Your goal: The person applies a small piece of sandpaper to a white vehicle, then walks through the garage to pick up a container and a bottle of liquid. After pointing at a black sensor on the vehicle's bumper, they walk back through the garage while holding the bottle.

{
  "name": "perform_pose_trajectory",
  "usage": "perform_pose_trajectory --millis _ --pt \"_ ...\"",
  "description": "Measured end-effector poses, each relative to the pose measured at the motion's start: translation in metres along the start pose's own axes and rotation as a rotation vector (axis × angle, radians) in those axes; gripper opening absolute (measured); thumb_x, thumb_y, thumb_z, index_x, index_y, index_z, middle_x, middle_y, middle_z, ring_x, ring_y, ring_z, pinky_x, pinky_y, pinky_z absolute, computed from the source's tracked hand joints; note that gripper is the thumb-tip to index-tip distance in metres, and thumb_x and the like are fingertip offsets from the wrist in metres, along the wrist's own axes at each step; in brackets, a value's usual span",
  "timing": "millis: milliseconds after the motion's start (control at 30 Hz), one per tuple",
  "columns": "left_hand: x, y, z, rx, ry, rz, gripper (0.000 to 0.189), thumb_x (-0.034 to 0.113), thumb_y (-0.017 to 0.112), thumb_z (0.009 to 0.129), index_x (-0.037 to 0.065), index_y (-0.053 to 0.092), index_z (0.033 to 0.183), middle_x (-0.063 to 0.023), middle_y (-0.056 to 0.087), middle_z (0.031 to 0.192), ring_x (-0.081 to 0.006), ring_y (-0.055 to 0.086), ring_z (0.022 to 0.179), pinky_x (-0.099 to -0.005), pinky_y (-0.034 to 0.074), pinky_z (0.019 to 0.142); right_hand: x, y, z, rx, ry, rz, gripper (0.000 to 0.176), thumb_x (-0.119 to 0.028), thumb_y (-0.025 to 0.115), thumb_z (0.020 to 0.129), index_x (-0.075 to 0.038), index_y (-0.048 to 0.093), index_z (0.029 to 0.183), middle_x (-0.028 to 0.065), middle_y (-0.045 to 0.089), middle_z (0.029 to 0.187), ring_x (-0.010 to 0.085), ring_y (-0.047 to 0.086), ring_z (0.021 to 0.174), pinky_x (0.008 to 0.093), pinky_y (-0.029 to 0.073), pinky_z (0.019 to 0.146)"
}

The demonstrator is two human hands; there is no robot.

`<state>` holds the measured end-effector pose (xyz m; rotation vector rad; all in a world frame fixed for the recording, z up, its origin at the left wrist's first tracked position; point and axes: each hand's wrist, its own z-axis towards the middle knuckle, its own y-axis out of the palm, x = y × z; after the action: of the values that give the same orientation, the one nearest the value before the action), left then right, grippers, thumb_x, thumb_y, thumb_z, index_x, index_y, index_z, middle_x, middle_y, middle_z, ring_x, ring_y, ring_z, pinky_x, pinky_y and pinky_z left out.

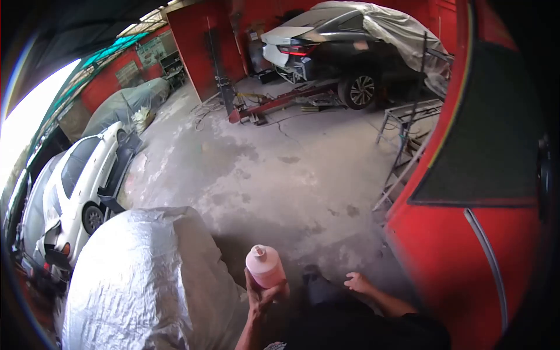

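My left hand (262, 296) is wrapped around a pink plastic bottle (266, 269) with a pale spout top, held upright in front of my body. My right hand (359, 283) hangs apart from the bottle, low over the floor, with its fingers loosely bent and slightly apart. Nothing shows in it. To the left of the bottle bulges a vehicle-like shape under a silver cover (134, 274). On my right side stands a red panel with a dark window (461, 251), like a vehicle door.
Ahead, a dark car (326, 55), partly covered in plastic, stands beside a red metal frame (286, 100) on the concrete floor (274, 181). White cars (81, 175) line the left side. A metal stand (402, 125) is at the right.
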<state>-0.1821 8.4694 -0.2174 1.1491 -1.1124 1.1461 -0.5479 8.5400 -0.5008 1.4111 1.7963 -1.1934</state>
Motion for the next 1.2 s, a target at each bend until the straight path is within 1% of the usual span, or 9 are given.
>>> perform_pose_trajectory --millis 67,200,300,367,467,700,733,933,1200 --pt "-0.013 -0.024 0.079 0.048 0.016 0.068 0.086 0.017 0.092 0.066 0.006 0.042 0.136 -0.0115 0.062 0.118 -0.0232 0.065 0.104 -0.0395 0.056 0.088 -0.042 0.001 0.092 -0.038 0.113 -0.267 0.055 -0.026 0.074 0.084 0.002 0.064 0.13 0.0135 0.074 0.08 0.0185 0.072 0.069 0.0332 0.058 0.059" --pt "0.007 -0.084 0.184 0.169 -0.043 0.28 0.092 0.019 0.094 0.064 0.004 0.043 0.138 -0.0137 0.064 0.121 -0.0247 0.066 0.109 -0.04 0.055 0.093 -0.218 0.041 0.281 -0.126 -0.358 -0.48 0.046 -0.025 0.073 0.083 0.001 0.068 0.121 0.0142 0.074 0.083 0.023 0.072 0.071 0.036 0.058 0.075" --pt "0.021 -0.145 0.266 0.252 -0.076 0.134 0.089 0.017 0.094 0.064 0.004 0.043 0.136 -0.0138 0.064 0.121 -0.0239 0.066 0.108 -0.0392 0.056 0.092 -0.407 0.105 0.393 -0.349 -0.294 -0.458 0.055 -0.032 0.07 0.086 0.003 0.064 0.129 0.0164 0.075 0.094 0.026 0.073 0.084 0.037 0.057 0.078" --pt "-0.001 -0.192 0.324 0.37 -0.042 0.257 0.088 0.014 0.094 0.064 0.005 0.044 0.135 -0.0132 0.064 0.12 -0.0234 0.067 0.105 -0.0382 0.057 0.09 -0.469 0.156 0.484 -0.338 -0.564 -0.542 0.055 -0.032 0.069 0.086 0.003 0.064 0.129 0.0165 0.075 0.095 0.0243 0.072 0.084 0.036 0.056 0.078" --pt "-0.033 -0.258 0.421 0.447 -0.027 0.213 0.088 0.012 0.094 0.064 0.005 0.043 0.136 -0.0128 0.064 0.119 -0.0238 0.067 0.106 -0.0384 0.057 0.091 -0.539 0.228 0.593 -0.298 -0.593 -0.492 0.053 -0.029 0.071 0.086 0.003 0.064 0.128 0.0164 0.074 0.096 0.0228 0.072 0.086 0.0351 0.056 0.077" --pt "-0.059 -0.406 0.693 0.447 -0.013 0.159 0.088 0.015 0.092 0.066 0.003 0.045 0.139 -0.0145 0.065 0.123 -0.0256 0.066 0.11 -0.0414 0.055 0.093 -0.463 0.286 0.807 -0.519 -0.306 -0.81 0.048 -0.03 0.079 0.083 -0.001 0.071 0.12 0.0138 0.073 0.078 0.0197 0.07 0.066 0.0353 0.056 0.065" --pt "-0.049 -0.428 0.729 0.376 -0.04 0.182 0.09 0.017 0.092 0.067 0.003 0.043 0.141 -0.0157 0.065 0.124 -0.0264 0.067 0.11 -0.0415 0.055 0.094 -0.479 0.278 0.817 -0.602 -0.07 -0.93 0.048 -0.033 0.081 0.082 -0.002 0.072 0.118 0.0128 0.072 0.077 0.0191 0.07 0.064 0.0343 0.056 0.059" --pt "-0.014 -0.555 0.944 0.226 -0.087 0.409 0.094 0.022 0.093 0.066 0.001 0.043 0.143 -0.02 0.063 0.127 -0.0298 0.065 0.114 -0.0432 0.053 0.097 -0.534 0.294 0.917 -0.208 0.491 -0.477 0.018 -0.014 0.071 0.085 0.001 0.074 0.094 0.0128 0.072 0.079 0.0236 0.073 0.065 0.0361 0.059 0.054" --pt "-0.063 -0.722 1.222 0.372 -0.163 0.362 0.088 0.021 0.091 0.068 0.003 0.044 0.141 -0.0184 0.063 0.123 -0.0302 0.064 0.113 -0.0435 0.053 0.096 -0.748 0.492 1.225 -0.529 0.293 -0.666 0.028 -0.021 0.073 0.086 0.001 0.074 0.103 0.0124 0.075 0.086 0.0216 0.073 0.069 0.0381 0.06 0.061"
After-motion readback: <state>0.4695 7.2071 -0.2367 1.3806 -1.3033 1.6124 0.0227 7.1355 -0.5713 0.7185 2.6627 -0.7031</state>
